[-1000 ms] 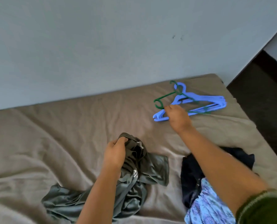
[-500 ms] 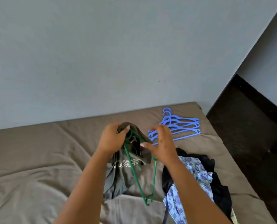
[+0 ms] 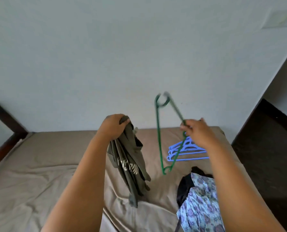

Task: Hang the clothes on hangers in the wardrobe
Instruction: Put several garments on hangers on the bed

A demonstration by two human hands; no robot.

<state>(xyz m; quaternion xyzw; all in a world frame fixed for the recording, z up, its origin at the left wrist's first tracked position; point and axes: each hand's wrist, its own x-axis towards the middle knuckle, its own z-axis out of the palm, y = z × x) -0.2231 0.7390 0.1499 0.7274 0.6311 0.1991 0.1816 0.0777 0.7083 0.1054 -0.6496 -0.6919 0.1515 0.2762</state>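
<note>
While the shirt is up: the left hand (image 3: pixel 113 125) grips the green T-shirt (image 3: pixel 128 163) by its top, so it hangs down over the bed (image 3: pixel 39 164).
Green hanger (image 3: pixel 163 136): the right hand (image 3: pixel 195 131) pinches one arm of it, just right of the shirt, likely so it can slide in.
Blue hangers (image 3: pixel 186 152): on the bed behind the right hand.
Other clothes (image 3: pixel 198 198): piled under the right arm.
Wardrobe: not seen.
</note>
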